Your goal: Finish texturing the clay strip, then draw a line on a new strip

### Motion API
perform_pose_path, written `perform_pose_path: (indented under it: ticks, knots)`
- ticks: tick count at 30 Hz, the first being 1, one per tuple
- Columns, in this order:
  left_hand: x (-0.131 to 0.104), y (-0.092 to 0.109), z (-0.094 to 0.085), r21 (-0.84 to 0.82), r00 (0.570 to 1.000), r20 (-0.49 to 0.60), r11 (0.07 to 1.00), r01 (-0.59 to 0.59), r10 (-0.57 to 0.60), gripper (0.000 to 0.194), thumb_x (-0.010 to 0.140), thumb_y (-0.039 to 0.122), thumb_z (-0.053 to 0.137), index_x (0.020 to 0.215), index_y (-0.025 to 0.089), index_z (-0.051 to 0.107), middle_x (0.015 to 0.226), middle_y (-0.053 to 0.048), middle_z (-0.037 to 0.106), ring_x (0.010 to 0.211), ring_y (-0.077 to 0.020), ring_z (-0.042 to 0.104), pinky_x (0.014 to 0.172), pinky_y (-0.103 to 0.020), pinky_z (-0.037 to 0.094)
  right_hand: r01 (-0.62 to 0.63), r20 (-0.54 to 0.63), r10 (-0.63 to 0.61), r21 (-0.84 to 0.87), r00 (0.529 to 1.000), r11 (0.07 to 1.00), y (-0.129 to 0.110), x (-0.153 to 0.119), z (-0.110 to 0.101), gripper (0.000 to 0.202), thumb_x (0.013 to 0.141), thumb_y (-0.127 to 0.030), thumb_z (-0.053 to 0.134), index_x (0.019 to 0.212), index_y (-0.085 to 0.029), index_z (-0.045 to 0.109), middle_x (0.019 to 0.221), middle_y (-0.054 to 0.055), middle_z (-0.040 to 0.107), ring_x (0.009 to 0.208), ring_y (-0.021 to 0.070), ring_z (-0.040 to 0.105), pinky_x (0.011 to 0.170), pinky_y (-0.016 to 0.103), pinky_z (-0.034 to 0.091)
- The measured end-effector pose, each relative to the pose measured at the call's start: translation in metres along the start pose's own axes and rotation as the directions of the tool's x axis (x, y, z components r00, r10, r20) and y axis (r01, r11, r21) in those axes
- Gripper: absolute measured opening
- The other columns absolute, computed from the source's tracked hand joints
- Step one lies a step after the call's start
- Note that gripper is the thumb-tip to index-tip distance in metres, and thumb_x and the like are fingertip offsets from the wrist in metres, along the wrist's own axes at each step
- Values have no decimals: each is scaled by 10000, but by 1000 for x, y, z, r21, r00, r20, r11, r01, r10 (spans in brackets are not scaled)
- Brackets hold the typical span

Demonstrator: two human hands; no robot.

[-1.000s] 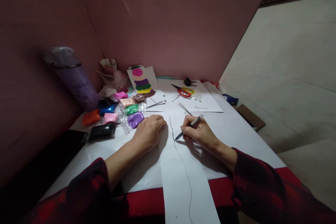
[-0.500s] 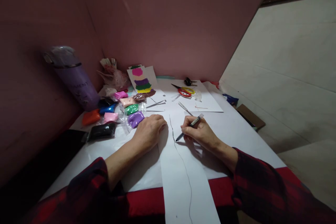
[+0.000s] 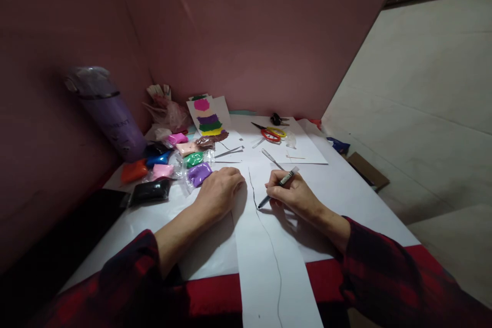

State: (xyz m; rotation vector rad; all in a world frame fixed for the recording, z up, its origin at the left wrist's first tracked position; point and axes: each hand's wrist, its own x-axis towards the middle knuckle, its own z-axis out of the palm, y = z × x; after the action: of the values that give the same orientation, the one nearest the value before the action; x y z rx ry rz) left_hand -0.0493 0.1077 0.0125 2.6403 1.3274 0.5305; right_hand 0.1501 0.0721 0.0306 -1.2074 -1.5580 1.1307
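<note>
A long white paper strip (image 3: 265, 266) runs down the middle of the table and hangs over its front edge. A wavy dark line goes along it, with a thicker stretch at the upper end. My right hand (image 3: 290, 192) is closed round a dark pen (image 3: 287, 176), whose tip touches the line or hovers just above it; I cannot tell which. On the strip's left edge rests my left hand (image 3: 219, 192), laid palm down, fingers together and slightly bent. Its thumb is mostly hidden.
Bagged coloured clay, such as a purple packet (image 3: 199, 174), lies left. A purple bottle (image 3: 115, 118) stands behind it. Farther back are scissors (image 3: 272, 134), a colour-swatch card (image 3: 207, 118) and keys (image 3: 275, 119). A slim grey pen-like tool (image 3: 271, 158) lies beyond my right hand.
</note>
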Motion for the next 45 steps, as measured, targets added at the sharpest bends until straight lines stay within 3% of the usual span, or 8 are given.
perform_pose_path:
  ticks: [8,13,16,20,28,32,39,45]
  knots:
    - [0,0,0,-4,1000,-7,1000,-8,8,278,860,114,446,867,184,715,946,-74,686,934,-230,625,765,-327,473,40,-16,-40,-37,999,999,0,-1,0,164,668,-184,591,525,-210,515,431,-48,523,439,105,456,492,268,388]
    - [0,0,0,4,1000,-21,1000,-7,7,279,863,125,448,860,194,718,925,-63,686,932,-224,624,752,-315,474,73,46,-72,-25,996,997,0,-2,1,183,673,-167,590,518,-218,508,436,-55,514,464,115,467,625,329,481]
    - [0,0,0,7,1000,-14,1000,-2,2,277,866,129,451,870,197,720,935,-62,688,933,-223,623,752,-314,473,63,24,-62,-24,998,998,0,-2,1,185,682,-178,597,523,-219,510,432,-57,510,459,115,460,687,362,499]
    - [0,1,0,1,1000,-3,1000,1,-1,277,859,120,454,876,196,720,950,-64,687,925,-223,623,751,-317,470,52,-14,-53,-47,999,998,-1,-3,0,168,687,-180,594,539,-214,521,439,-49,528,448,113,456,654,346,489]
    - [1,1,-2,-8,1000,10,1000,7,-7,275,859,112,454,869,193,716,953,-62,684,937,-226,620,765,-324,466,81,30,-79,-52,996,995,-1,-4,0,193,682,-183,588,516,-221,499,425,-55,497,468,118,449,626,327,466]
    - [1,1,-2,-22,1000,9,1000,2,-2,274,858,109,453,859,188,715,951,-63,684,949,-228,621,780,-327,463,45,12,-44,-53,999,998,0,-3,0,152,686,-195,585,550,-216,520,452,-39,533,461,120,466,540,298,411]
    - [1,1,-1,-30,1000,0,1000,7,-7,285,874,124,440,860,187,717,949,-67,685,965,-234,623,805,-342,465,67,47,-64,-55,997,996,-2,-4,0,169,673,-168,582,528,-219,513,447,-55,507,469,110,449,647,329,457]
    - [1,1,-1,-31,1000,8,999,10,-10,282,869,112,446,871,186,717,970,-66,686,983,-240,621,808,-344,466,41,8,-40,-47,999,998,-2,-4,0,146,684,-184,584,555,-212,521,454,-47,527,461,114,459,584,307,439]
